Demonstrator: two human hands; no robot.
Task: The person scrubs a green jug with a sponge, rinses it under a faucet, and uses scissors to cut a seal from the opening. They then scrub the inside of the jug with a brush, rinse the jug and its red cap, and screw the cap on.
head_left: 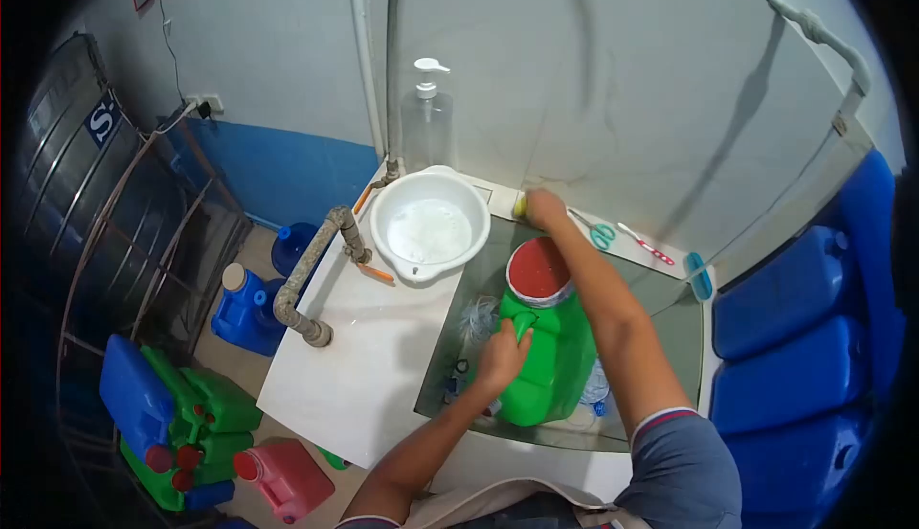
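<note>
My left hand (pixel 503 361) is closed around the handle (pixel 523 322) of a green jug (pixel 546 361) standing tilted in the sink (pixel 613 275). The jug has a wide red lid (pixel 538 269) with a whitish rim. My right hand (pixel 547 209) reaches past the lid to the back ledge, its fingers curled at a small yellow sponge (pixel 520 205); their tips are partly hidden. To the left of the sink sits a white basin (pixel 430 225) with suds inside.
A pump bottle (pixel 426 122) stands behind the basin. Scissors (pixel 601 235), a toothbrush (pixel 647 245) and a blue brush (pixel 700 277) lie along the ledge. Pipes (pixel 304 285) rise at left. Blue jugs (pixel 787 371) line the right; a red jug (pixel 287 479) is on the floor.
</note>
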